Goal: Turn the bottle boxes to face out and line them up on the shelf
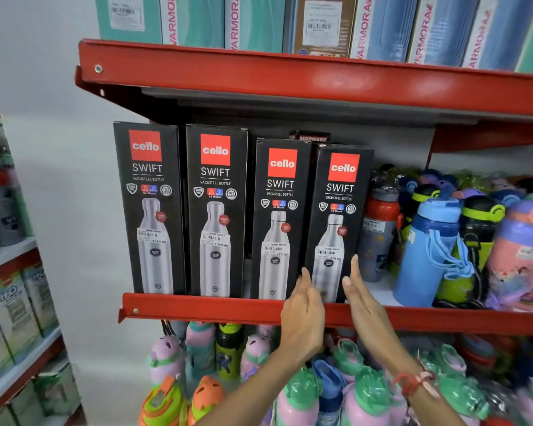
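Note:
Several tall black bottle boxes stand side by side on the red shelf [203, 305], all with their printed fronts facing out. The rightmost box [339, 222] stands slightly turned, and the box beside it [279, 216] sits a little further back than the two on the left [150, 207]. My left hand [302, 318] is flat and open at the lower left corner of the rightmost box. My right hand [362, 299] is flat and open at its lower right edge, fingers pointing up. Neither hand wraps around the box.
Loose coloured water bottles [428, 250] crowd the shelf right of the boxes. More bottles [228, 352] fill the shelf below. A red shelf [290, 78] above carries upright boxes. Another rack [13, 302] stands at the left.

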